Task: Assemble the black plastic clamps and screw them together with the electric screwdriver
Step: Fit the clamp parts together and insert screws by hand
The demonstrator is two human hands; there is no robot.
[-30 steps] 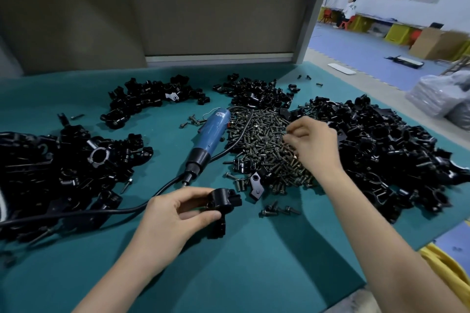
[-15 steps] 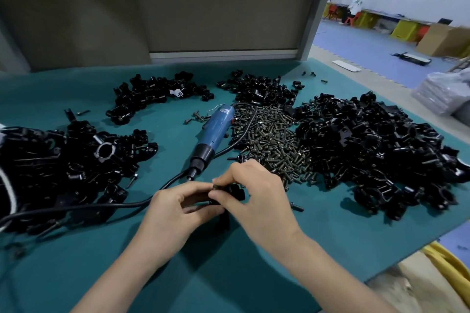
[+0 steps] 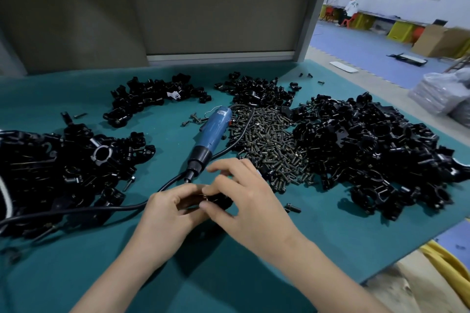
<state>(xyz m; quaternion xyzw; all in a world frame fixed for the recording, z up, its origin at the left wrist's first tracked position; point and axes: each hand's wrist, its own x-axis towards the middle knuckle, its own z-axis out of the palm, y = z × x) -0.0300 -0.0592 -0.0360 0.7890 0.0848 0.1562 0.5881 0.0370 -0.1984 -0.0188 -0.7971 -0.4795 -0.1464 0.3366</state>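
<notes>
Head view: two bare hands meet over a teal table point(image 3: 229, 274). The left hand point(image 3: 167, 213) curls round a black clamp point(image 3: 220, 202), holding it between both hands. The right hand point(image 3: 249, 201) pinches the clamp's near end with thumb and forefinger, its other fingers spread. Whether it also holds a screw is too small to tell. Just beyond the hands lies a blue screwdriver point(image 3: 212, 132). Screws point(image 3: 269, 140) are heaped beyond the right hand. Piles of loose clamp parts point(image 3: 368, 147) lie to either side.

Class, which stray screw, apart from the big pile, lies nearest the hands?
The lone screw just right of the right hand, on bare mat; the rest lie farther off.
</notes>
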